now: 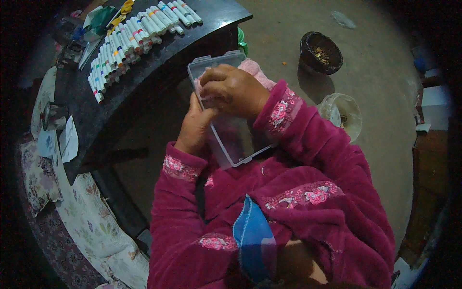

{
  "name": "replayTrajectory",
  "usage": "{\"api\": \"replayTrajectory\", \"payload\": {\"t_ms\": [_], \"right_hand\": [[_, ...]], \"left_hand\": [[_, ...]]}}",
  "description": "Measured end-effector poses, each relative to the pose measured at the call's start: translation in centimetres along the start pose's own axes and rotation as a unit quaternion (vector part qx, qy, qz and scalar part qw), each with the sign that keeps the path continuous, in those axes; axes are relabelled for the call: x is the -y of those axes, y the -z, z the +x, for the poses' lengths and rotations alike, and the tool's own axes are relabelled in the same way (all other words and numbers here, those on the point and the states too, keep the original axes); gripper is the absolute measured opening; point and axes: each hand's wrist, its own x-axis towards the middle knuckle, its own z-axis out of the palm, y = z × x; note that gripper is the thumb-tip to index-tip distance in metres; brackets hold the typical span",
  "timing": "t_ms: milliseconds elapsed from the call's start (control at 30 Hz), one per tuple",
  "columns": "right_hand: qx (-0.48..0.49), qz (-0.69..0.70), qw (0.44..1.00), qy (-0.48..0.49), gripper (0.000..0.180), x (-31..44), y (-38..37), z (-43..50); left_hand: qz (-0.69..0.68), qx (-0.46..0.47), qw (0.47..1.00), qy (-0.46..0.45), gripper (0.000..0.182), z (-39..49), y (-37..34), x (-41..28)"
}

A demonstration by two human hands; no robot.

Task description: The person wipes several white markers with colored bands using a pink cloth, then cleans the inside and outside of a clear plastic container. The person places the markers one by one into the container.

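A clear plastic box [234, 141] is tilted in front of my chest, its inside facing up. My left hand [196, 126] grips the box's left wall, thumb over the rim. Inside the box's far end, my right hand [232, 90] presses a pink cloth [254, 70], part of which hangs over the right rim. The fingertips of my right hand are partly hidden in the cloth. On the dark table [216, 18] at the upper left, capped markers [133, 38] with white barrels and variously coloured bands lie in a long stacked row.
A dark bowl [321, 53] with dry bits inside stands on the floor at the upper right, near a translucent tub [346, 115]. Folded papers [69, 141] and a glass [55, 115] sit at the table's left end. Floral-covered seating [97, 227] curves along the lower left.
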Motion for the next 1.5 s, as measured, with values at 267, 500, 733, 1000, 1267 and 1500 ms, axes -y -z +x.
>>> {"api": "replayTrajectory", "payload": {"t_ms": [267,500,733,1000,1267,1500], "right_hand": [[0.182,-0.087,0.965,-0.166,0.019,1.3,6.2,-2.0],[-0.016,-0.204,0.970,-0.134,0.018,-0.6,4.7,-2.1],[0.032,-0.163,0.972,-0.168,0.014,-1.0,5.0,-3.8],[0.099,-0.127,0.965,-0.208,0.021,2.3,5.9,-4.8],[0.177,0.052,0.983,-0.001,0.016,4.7,5.8,-4.6],[0.449,-0.109,0.887,0.014,0.032,3.9,1.3,-6.5]], "left_hand": [[-0.032,0.010,0.999,-0.006,0.071,-0.1,-0.4,-0.9],[-0.027,0.020,0.999,-0.017,0.071,-0.2,-1.4,-0.9],[-0.040,0.019,0.999,-0.020,0.061,-0.6,-1.5,-0.3],[-0.006,-0.007,1.000,-0.027,0.057,-0.9,-1.6,-0.6],[-0.001,-0.017,1.000,-0.025,0.051,-1.2,-1.5,-0.3],[0.023,-0.019,0.999,-0.040,0.049,-1.4,-2.3,0.7]]}}
